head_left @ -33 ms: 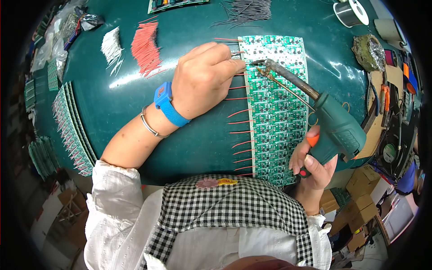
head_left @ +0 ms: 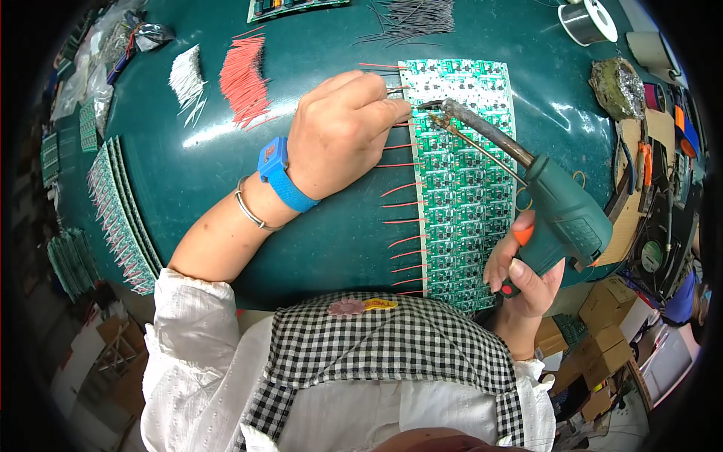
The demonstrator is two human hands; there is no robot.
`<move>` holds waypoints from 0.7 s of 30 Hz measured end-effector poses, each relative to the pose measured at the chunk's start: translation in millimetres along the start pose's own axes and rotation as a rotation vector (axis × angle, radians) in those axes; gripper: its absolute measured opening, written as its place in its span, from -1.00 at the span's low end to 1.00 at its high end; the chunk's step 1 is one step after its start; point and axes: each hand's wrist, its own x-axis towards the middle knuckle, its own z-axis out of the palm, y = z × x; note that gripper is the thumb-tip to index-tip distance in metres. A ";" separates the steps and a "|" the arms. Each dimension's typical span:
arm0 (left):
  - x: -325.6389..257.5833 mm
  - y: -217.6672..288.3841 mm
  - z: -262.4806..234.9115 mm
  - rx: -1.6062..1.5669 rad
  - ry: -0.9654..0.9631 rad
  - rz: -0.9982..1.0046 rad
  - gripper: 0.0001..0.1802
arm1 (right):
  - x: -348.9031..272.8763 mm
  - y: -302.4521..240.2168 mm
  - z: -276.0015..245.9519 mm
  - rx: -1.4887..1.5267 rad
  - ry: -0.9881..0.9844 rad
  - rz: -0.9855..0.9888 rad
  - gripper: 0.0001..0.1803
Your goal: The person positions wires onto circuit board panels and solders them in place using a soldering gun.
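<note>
My left hand (head_left: 343,120), with a blue strap on its wrist, pinches at the left edge of a green circuit board panel (head_left: 467,181). A thin wire seems to be between its fingertips, mostly hidden by them. In my right hand (head_left: 531,282) is a green soldering gun (head_left: 565,207), gripped by its handle. The gun's dark barrel slants up and left over the panel, and its tip meets the board edge right beside my left fingertips. Several red wires (head_left: 403,193) stick out leftward from the panel's left edge, with dark ones near the top.
Loose red wires (head_left: 245,83), white wires (head_left: 188,75) and black wires (head_left: 418,19) lie in bundles across the table. A solder spool (head_left: 587,22) stands far right, near a foil-like lump (head_left: 617,87). Wired panels (head_left: 120,218) are stacked at left. Tools and cardboard crowd the right side.
</note>
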 end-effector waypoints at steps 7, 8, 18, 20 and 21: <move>0.3 2.4 0.1 0.004 0.010 -0.004 -0.74 | 0.4 -0.6 2.1 -0.041 0.009 0.035 -0.51; 0.1 2.4 0.1 0.004 0.010 -0.004 -0.74 | -0.1 -0.4 2.2 -0.040 0.014 0.036 -0.52; 0.5 6.1 -0.7 0.019 0.004 -0.007 -0.78 | 1.8 -1.1 0.7 0.068 -0.012 -0.013 -0.48; 0.0 6.3 -0.6 0.027 -0.011 -0.021 -0.82 | 1.9 -0.8 0.0 0.053 -0.013 -0.009 -0.47; -0.4 5.8 -0.8 0.029 -0.019 -0.026 -0.83 | 1.8 -0.5 -0.2 0.040 -0.014 -0.006 -0.46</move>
